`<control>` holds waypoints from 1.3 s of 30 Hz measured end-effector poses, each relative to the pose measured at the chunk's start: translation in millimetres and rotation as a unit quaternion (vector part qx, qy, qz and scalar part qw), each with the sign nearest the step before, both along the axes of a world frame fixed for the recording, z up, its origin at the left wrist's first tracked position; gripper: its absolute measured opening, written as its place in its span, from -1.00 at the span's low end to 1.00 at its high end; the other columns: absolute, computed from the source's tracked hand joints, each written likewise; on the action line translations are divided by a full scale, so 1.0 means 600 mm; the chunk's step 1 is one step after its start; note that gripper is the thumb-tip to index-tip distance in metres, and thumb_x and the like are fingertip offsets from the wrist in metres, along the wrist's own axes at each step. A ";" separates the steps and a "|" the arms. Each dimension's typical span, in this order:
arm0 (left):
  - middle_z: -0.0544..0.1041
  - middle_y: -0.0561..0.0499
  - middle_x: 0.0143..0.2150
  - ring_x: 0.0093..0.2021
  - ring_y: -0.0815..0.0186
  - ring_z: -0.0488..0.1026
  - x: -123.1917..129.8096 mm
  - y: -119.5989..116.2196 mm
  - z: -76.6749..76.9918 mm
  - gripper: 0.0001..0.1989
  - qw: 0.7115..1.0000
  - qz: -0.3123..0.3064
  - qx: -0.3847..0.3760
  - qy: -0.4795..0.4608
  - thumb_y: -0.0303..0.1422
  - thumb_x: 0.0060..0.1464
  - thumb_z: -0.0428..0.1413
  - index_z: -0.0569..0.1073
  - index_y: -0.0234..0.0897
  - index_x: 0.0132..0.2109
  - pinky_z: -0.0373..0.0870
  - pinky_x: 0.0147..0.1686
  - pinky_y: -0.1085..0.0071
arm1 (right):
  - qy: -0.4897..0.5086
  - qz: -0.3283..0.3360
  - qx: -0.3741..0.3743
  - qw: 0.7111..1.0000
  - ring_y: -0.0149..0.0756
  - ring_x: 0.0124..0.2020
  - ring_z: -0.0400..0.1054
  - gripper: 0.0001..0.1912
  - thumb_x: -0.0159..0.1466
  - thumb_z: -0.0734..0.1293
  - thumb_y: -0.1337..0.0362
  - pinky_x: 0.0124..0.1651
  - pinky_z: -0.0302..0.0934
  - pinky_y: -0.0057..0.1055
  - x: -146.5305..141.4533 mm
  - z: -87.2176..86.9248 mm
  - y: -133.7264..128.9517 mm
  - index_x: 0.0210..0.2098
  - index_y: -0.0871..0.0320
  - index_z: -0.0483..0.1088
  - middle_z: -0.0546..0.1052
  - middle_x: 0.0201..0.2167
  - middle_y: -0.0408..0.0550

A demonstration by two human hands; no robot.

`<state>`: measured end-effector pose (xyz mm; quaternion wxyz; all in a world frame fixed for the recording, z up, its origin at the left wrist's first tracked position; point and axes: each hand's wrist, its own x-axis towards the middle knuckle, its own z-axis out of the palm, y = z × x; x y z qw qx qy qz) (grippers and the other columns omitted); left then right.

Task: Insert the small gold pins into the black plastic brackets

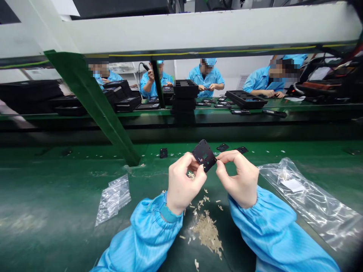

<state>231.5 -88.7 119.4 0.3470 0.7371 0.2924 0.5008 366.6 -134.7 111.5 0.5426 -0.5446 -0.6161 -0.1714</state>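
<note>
Between thumb and fingers, my left hand (185, 181) grips a thin black plate (204, 155) with small cut-outs, held tilted above the bench. The thumb and forefinger of my right hand (239, 175) are pinched together at the plate's right edge; whether a small piece sits between them is too small to make out. Below my hands lies a pile of small beige pieces (208, 232), with several scattered around it. Similar black parts rest farther back on the green bench, one black part (163, 153) to the left and another black part (222, 147) behind my right hand.
A clear plastic bag (114, 198) lies left, and a larger clear bag (309, 200) right. A green slanted post (93, 105) rises at the left beneath a white beam (198, 32). Across the line, several co-workers in blue sit behind black trays (245, 99).
</note>
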 end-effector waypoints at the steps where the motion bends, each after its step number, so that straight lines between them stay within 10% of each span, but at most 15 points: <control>1: 0.33 0.13 -0.55 -0.55 0.44 0.34 -0.001 0.000 0.002 -0.88 1.000 0.004 0.009 0.002 -0.51 -0.06 0.03 0.24 -0.25 -0.47 0.30 -0.51 0.53 | 0.002 0.006 -0.009 1.000 -0.32 -0.42 0.37 -0.85 0.13 0.26 0.46 -0.34 0.26 -0.36 0.000 0.001 -0.001 -0.46 0.10 0.22 0.44 -0.47 -0.12; 21: 0.30 0.11 -0.54 -0.53 0.46 0.24 -0.019 0.004 0.018 -0.87 0.987 0.014 0.155 0.042 -0.57 -0.07 0.03 0.27 -0.28 -0.48 0.19 -0.51 0.52 | 0.312 0.250 -0.196 0.895 -0.39 -0.44 0.25 -0.89 0.16 0.32 0.31 -0.39 0.18 -0.44 0.021 0.024 -0.008 -0.49 0.15 0.33 0.38 -0.49 -0.15; 39: 0.37 0.08 -0.51 -0.52 0.42 0.30 -0.027 0.004 0.018 -0.92 0.998 -0.035 0.059 0.008 -0.48 -0.02 0.04 0.34 -0.27 -0.44 0.27 -0.48 0.48 | 0.288 0.226 -0.162 0.916 -0.40 -0.46 0.27 -0.89 0.16 0.31 0.33 -0.41 0.21 -0.42 0.009 0.030 -0.017 -0.49 0.14 0.30 0.38 -0.49 -0.14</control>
